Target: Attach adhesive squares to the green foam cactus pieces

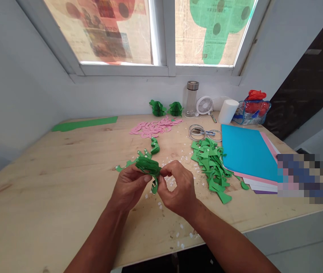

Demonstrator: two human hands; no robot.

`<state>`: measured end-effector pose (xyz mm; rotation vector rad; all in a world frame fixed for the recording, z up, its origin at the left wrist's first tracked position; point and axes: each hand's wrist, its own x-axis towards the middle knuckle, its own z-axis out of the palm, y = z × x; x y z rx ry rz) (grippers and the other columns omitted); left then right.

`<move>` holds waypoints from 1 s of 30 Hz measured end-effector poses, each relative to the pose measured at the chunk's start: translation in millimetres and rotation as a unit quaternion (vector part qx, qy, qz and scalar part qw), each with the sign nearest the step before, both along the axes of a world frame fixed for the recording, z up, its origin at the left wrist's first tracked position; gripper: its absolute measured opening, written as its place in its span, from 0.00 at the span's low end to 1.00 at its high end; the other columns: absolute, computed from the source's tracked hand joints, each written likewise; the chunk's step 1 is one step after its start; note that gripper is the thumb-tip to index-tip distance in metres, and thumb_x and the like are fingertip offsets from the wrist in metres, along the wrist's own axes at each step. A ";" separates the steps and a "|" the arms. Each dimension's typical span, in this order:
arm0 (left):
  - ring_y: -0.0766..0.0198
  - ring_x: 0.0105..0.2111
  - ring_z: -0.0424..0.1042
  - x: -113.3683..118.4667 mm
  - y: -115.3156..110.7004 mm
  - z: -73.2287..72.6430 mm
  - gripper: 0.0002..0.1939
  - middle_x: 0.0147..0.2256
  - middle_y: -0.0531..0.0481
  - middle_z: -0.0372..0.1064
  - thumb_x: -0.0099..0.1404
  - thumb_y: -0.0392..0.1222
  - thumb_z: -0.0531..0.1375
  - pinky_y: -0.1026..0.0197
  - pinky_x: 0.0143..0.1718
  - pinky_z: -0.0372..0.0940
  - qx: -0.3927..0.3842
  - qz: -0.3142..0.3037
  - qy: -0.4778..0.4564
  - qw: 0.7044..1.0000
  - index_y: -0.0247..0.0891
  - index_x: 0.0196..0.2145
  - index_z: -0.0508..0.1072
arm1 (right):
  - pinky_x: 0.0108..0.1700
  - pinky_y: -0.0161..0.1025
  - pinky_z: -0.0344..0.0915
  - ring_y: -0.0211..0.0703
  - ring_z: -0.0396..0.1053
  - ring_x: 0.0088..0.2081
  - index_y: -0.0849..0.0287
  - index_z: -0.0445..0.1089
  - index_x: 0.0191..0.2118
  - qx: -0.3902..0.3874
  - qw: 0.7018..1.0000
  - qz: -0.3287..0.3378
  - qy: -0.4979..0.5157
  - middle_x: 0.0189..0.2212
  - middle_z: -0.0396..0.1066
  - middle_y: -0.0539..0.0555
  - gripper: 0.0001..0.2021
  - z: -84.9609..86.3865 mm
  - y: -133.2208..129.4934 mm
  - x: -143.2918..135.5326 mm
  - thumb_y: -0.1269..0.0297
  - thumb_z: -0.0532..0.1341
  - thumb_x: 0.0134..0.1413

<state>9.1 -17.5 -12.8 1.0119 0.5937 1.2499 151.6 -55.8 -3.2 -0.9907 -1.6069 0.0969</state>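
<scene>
My left hand grips a stack of green paper cutouts, thumb in front and fingers behind. At the stack's right end, the thumb and index finger of my right hand pinch its edge; a curled green strip hangs down between the two hands. Just beyond the stack, more green paper cutouts lie on the wooden table, some bearing small white squares. Pink paper cutouts form a flat heap farther back. A pile of green paper scraps is to the right of my right hand.
Tape rolls and scissors lie behind the scraps. Coloured paper sheets are stacked at right. Along the wall stand green paper shapes, a glass bottle, a small fan, a white roll and a clear bag.
</scene>
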 end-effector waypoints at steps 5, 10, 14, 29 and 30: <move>0.57 0.33 0.76 0.8 1.5 -2.0 0.08 0.30 0.49 0.78 0.45 0.35 0.71 0.54 0.41 0.70 0.000 -0.004 -0.014 1.000 0.39 0.26 0.79 | 0.31 0.37 0.64 0.40 0.66 0.28 0.56 0.61 0.32 0.000 1.000 -0.001 0.004 0.25 0.66 0.50 0.06 -1.0 0.5 -0.2 0.74 0.54 0.48; 0.60 0.31 0.75 0.6 1.4 -1.3 0.09 0.30 0.50 0.78 0.45 0.36 0.72 0.58 0.38 0.70 -0.013 -0.014 -0.024 1.000 0.40 0.27 0.79 | 0.30 0.37 0.64 0.39 0.65 0.28 0.56 0.61 0.31 -0.009 1.000 0.003 0.016 0.25 0.66 0.50 0.05 1.8 -0.4 -0.4 0.73 0.54 0.49; 0.64 0.28 0.74 0.2 1.3 -0.5 0.09 0.28 0.51 0.77 0.45 0.35 0.72 0.63 0.33 0.69 -0.019 -0.017 -0.033 0.999 0.39 0.26 0.78 | 0.31 0.37 0.64 0.40 0.66 0.29 0.57 0.62 0.32 -0.014 1.000 0.018 0.015 0.26 0.66 0.51 0.03 2.4 -0.7 -0.4 0.71 0.56 0.50; 0.67 0.27 0.72 -2.4 5.8 -2.5 0.11 0.28 0.55 0.75 0.44 0.35 0.72 0.65 0.32 0.68 -0.057 0.005 -0.078 0.995 0.40 0.26 0.76 | 0.38 0.42 0.66 0.44 0.67 0.35 0.56 0.62 0.30 -0.019 0.996 0.083 -0.003 0.30 0.69 0.54 0.03 5.7 0.0 1.4 0.71 0.56 0.53; 0.67 0.27 0.72 -2.0 5.6 -1.8 0.10 0.28 0.55 0.75 0.44 0.35 0.72 0.65 0.31 0.68 -0.055 0.005 -0.080 0.995 0.40 0.26 0.76 | 0.37 0.42 0.66 0.44 0.67 0.35 0.56 0.62 0.29 -0.021 0.996 0.084 -0.004 0.30 0.69 0.54 0.04 6.3 -0.2 1.3 0.71 0.56 0.53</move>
